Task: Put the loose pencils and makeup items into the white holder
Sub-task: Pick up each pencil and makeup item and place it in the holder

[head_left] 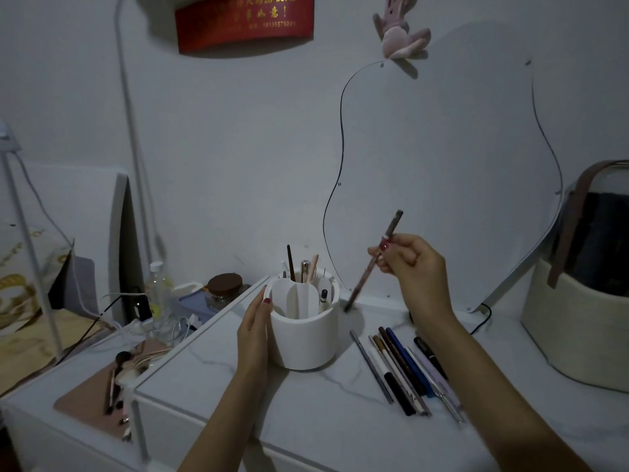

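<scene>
A round white holder [306, 338] with inner dividers stands on the white marble-look table [306, 420]. Several pens and pencils stand in its back compartments. My left hand [253, 330] rests flat against the holder's left side, fingers straight. My right hand [410, 264] is raised to the right of the holder and pinches a brown makeup pencil [372, 264], tilted with its lower tip just right of the holder's rim. Several loose pencils and makeup pens [405, 369] lie side by side on the table under my right forearm.
A wavy-edged mirror [442, 172] leans on the wall behind. A cream basket with a brown strap [575, 321] stands at the right. To the left, a lower shelf holds a pink tray with brushes [102, 393], a plastic bottle [158, 291], a brown-lidded jar [224, 289] and cables.
</scene>
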